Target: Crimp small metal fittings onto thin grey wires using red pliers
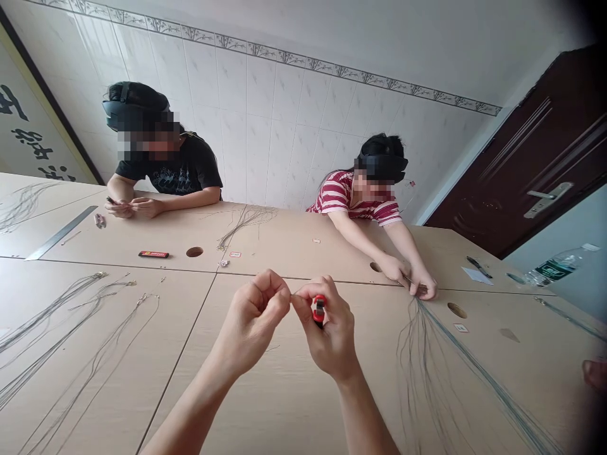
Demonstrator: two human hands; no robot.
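My left hand is closed in a pinch, thumb against forefinger, above the middle of the table. Its fingertips meet those of my right hand, with something tiny and thin between them that I cannot make out clearly. In the curled fingers of my right hand sits a red lighter, its metal top showing. A short thin strand appears just below my left wrist. Bundles of thin cords with small metal ends lie to the left of my hands.
Across the wooden table, one person works with small items; another holds a cord bundle at right. Also around are a steel ruler, a red-black slim item, round table holes, a pen and a tilted bottle.
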